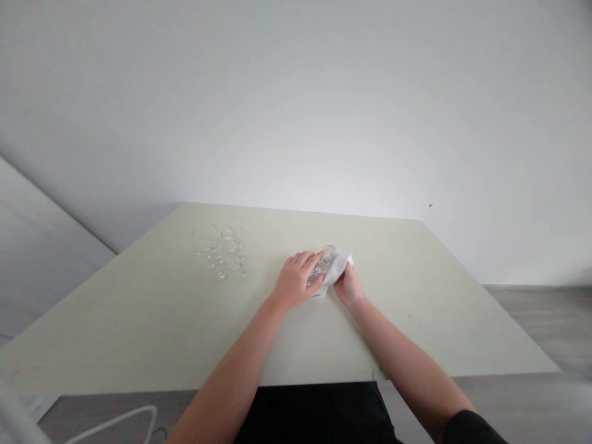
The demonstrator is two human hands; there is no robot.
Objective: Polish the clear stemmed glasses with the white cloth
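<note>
Just above the middle of the table, my left hand (297, 279) curls round the side of a clear glass (319, 266), its fingers bent over it. My right hand (349, 285) grips a white cloth (338, 268), which lies against the right side of that glass. The cloth looks thin and creased, perhaps paper. Part of the glass is covered by the cloth and by my fingers, so its full shape is hidden. To the left stands a group of several clear drinking glasses (221, 250), close together on the tabletop.
The pale table (152, 320) reaches back to a white wall (296, 111). A white cable (134, 413) loops below the table's front edge at left. Grey flooring (546, 320) shows at right, beyond the table.
</note>
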